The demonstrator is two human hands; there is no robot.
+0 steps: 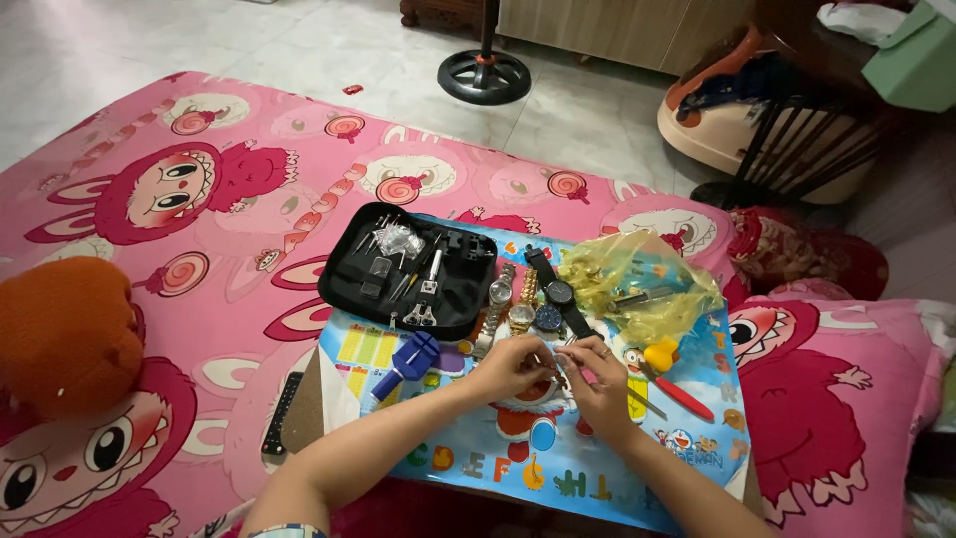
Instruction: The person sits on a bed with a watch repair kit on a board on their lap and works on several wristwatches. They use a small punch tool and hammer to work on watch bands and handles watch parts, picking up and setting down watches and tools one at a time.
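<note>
Both hands, left [513, 367] and right [597, 374], were pinched together on a small watch part [558, 367] over the blue cartoon mat [597, 468], just below the row of watches [528, 299].

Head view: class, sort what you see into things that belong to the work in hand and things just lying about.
In use:
left hand
right hand
small metal part pinched between them
watches
tool case
blue tool

Lying about:
orange plush toy
remote control
fan base
</note>
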